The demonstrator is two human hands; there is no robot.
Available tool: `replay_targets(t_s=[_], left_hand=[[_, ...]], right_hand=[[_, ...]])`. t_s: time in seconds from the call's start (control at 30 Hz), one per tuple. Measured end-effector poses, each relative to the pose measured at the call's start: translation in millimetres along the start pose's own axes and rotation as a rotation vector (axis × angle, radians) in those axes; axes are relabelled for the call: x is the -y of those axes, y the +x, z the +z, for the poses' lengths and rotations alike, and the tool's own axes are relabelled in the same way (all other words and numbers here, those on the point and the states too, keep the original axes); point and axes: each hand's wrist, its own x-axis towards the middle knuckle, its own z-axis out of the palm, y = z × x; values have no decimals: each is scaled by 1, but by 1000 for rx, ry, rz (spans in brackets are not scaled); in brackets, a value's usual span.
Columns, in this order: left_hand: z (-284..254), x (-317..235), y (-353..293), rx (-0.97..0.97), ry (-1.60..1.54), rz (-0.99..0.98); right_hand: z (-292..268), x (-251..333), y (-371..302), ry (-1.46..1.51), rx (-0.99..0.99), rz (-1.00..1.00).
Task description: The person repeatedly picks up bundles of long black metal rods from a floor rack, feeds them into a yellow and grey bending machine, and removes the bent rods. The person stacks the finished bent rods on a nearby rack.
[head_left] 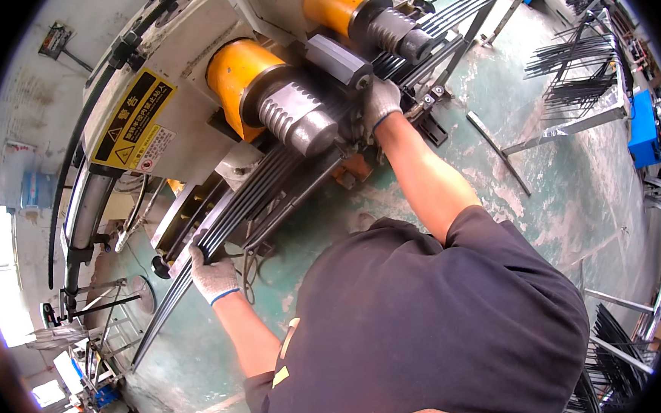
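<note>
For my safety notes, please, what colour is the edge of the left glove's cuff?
The cuff edge is blue, best seen in the head view.

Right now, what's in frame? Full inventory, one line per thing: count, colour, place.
rods: several, dark, slanting across below the rollers
orange cylinders: two, orange-yellow, on the machine, top centre
ribbed rollers: two, dark grey, at the cylinders' ends
hexagonal block: one, grey, between the rollers
machine body: one, pale, upper left
warning label: one, yellow and black, machine's side
rod stacks: several, black, right side
blue boxes: at least two, blue, top right and right edge
floor: one, worn green, beneath everything
shirt: one, dark, lower centre
left grip: one, whitish glove, at the rods
right grip: one, whitish glove, beside the block's near end; fingers partly hidden
</note>
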Motion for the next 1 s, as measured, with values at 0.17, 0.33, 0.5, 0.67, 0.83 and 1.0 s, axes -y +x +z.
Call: replay_targets(t_s=[0.17,0.33,0.5,0.67,0.83,1.0], left_hand=[[71,33,-23,-184,-30,-84],[34,8,-3,6,-195,-30],[-28,-33,18,-158,-159,178],[-9,-1,10,-138,-115,197],[47,50,-18,-57,2,75],[47,32,-24,-10,-234,29]], right_hand=[[6,49,-28,173,-180,286],[-24,64,-44,154,-70,223],[-102,-29,-56,246,225,82],[-166,-98,-75,-137,233,103],[-114,-24,-112,91,39,517],[-115,-27,-115,18,178,449]])
